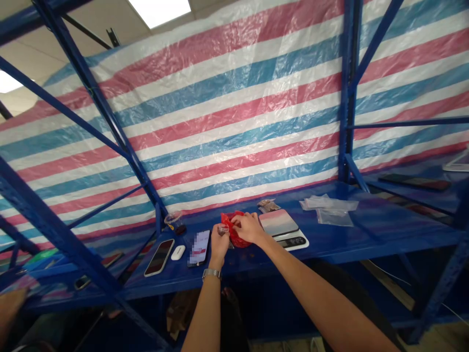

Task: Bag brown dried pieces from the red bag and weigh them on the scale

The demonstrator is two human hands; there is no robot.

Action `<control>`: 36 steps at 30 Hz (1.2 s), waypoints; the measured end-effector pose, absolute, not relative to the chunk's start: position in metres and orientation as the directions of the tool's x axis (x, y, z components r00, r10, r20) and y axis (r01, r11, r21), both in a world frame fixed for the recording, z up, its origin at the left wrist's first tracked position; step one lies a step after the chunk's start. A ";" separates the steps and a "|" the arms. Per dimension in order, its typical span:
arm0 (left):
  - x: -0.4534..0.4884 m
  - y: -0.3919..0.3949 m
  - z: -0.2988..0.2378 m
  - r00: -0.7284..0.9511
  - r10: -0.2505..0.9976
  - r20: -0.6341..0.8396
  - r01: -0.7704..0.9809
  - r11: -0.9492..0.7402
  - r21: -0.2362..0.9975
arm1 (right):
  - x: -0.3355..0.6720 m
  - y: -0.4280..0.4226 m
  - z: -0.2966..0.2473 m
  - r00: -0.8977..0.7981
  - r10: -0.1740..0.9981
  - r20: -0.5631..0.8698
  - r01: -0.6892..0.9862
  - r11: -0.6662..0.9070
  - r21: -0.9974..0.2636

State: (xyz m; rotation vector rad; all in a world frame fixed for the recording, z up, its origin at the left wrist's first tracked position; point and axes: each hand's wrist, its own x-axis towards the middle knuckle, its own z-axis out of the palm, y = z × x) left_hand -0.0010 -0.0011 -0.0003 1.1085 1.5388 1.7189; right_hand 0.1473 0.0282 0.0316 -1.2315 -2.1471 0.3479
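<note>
A crumpled red plastic bag lies on the blue shelf top in front of me. My right hand reaches over it from the right, fingers bent down into its open mouth. What those fingertips pinch, if anything, is hidden. At the bag's left side, my left hand is closed on a small clear plastic bag, held upright against the red one. Just right of my right hand sits a white digital scale with a pinkish flat tray on top.
Behind the scale lies a filled clear bag; several flat clear bags lie further right. On the left are a lit phone, a white earphone case, a dark-screened phone and a plastic cup. Blue posts stand both sides.
</note>
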 end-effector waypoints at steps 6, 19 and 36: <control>-0.003 -0.003 0.000 -0.407 0.890 0.204 0.139 -0.160 0.977 | 0.147 0.024 0.028 -0.432 0.787 0.441 0.683 0.604 -0.410; -0.001 -0.004 0.000 -0.320 0.896 0.308 0.222 -0.245 0.944 | 0.145 0.028 0.040 -0.308 0.778 0.548 0.588 0.608 -0.533; -0.006 0.002 -0.009 -0.321 0.891 0.321 0.262 -0.242 0.934 | 0.148 0.017 0.034 -0.459 0.808 0.370 0.761 0.572 -0.305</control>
